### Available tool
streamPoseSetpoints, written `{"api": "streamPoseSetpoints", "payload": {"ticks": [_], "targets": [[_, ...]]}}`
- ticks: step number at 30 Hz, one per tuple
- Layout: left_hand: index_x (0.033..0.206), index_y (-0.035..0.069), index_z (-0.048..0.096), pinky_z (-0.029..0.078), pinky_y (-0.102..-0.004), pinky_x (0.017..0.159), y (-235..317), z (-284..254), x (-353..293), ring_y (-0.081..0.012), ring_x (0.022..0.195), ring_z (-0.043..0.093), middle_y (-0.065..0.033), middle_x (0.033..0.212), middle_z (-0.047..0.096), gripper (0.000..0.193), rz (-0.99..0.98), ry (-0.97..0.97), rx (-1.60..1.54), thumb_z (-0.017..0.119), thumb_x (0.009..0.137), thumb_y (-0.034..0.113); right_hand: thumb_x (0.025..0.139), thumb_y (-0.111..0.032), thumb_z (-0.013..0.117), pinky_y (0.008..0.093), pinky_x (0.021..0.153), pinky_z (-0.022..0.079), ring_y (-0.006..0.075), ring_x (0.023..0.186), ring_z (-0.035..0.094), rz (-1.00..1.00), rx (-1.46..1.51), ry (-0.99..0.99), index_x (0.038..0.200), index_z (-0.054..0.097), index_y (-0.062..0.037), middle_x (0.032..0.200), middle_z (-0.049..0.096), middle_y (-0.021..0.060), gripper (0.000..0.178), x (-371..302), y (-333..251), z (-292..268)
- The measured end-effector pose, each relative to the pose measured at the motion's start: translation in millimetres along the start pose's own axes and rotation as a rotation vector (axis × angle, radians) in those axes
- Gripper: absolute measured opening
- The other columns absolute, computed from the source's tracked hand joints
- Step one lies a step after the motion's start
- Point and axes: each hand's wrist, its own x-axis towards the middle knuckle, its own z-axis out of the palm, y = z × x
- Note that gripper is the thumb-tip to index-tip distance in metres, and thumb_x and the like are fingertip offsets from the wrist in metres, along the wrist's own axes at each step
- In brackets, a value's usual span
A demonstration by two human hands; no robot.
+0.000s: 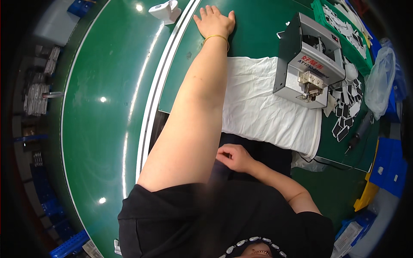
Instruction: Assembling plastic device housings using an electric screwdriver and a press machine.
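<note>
The left hand (215, 22) was laid palm down at the top of the frame on the green bench (254, 36), with its fingers spread apart and nothing gripped. Its wrist was circled by a yellow bracelet (216, 38). The bench was seen from the top centre to the right of the frame, bordered on its left by a pale rail (151, 116).

The right hand (236, 158) was held near the centre of the frame, below the white cloth (262, 101) and beside the left forearm. Its fingers were curled inward; whether anything was gripped by them could not be told, as the tips were partly hidden.

The cloth was spread over the bench, and part of it was covered by a grey and black machine (307, 60) at the upper right. To the right of the machine, small flat black and white pieces (345, 107) were piled, with a dark tool (360, 134) placed just below them. More pieces were contained in a green tray (319, 12) at the upper right corner, near which a clear plastic bag (379, 88) was seen. A white stand (167, 12) was set on the green surface (101, 133) at the upper left.
</note>
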Motion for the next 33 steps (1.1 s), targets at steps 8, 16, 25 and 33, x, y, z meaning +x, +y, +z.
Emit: {"api": "streamPoseSetpoints", "payload": {"ticks": [8, 16, 25, 33], "targets": [[0.152, 0.011, 0.040, 0.019, -0.0476, 0.122, -5.4, -1.2, 3.4, -0.0244, 0.150, 0.029, -0.0067, 0.161, 0.034, 0.078, -0.014, 0.033, 0.013, 0.038, 0.095, 0.063, 0.098, -0.003, 0.061, 0.0266, 0.080, 0.052, 0.0123, 0.084, 0.064, -0.247, 0.205, 0.418, 0.102, 0.066, 0.0046, 0.092, 0.069, 0.0084, 0.010, 45.7, -126.8, -87.9], [0.155, 0.010, 0.035, 0.016, -0.0475, 0.123, 6.9, -8.4, -0.3, -0.0227, 0.151, 0.026, -0.0050, 0.162, 0.033, 0.076, -0.019, -0.015, -0.014, 0.038, 0.097, 0.059, 0.093, -0.012, 0.073, 0.0204, 0.072, 0.046, 0.0052, 0.082, 0.055, -0.281, 0.190, 0.443, 0.106, 0.069, 0.0006, 0.092, 0.064, -0.0004, 0.019, 112.4, -125.4, -76.2], [0.151, 0.008, 0.042, 0.019, -0.0495, 0.122, 3.1, -10.1, -4.5, -0.0259, 0.149, 0.030, -0.0084, 0.160, 0.037, 0.075, -0.007, 0.033, -0.017, 0.039, 0.097, 0.060, 0.095, -0.015, 0.071, 0.0193, 0.069, 0.043, 0.0048, 0.075, 0.052, -0.055, 0.431, 0.417, 0.098, 0.068, -0.0010, 0.084, 0.062, -0.0031, 0.014, 125.1, -130.8, -70.6], [0.153, 0.008, 0.039, 0.017, -0.0492, 0.122, 3.1, -17.1, -5.0, -0.0250, 0.151, 0.027, -0.0079, 0.161, 0.035, 0.075, -0.023, -0.019, -0.020, 0.038, 0.098, 0.060, 0.098, -0.017, 0.066, 0.0203, 0.067, 0.038, 0.0052, 0.071, 0.046, -0.080, 0.585, 0.546, 0.102, 0.066, -0.0015, 0.079, 0.057, -0.0040, 0.016, 121.4, -123.3, -79.1]]}}
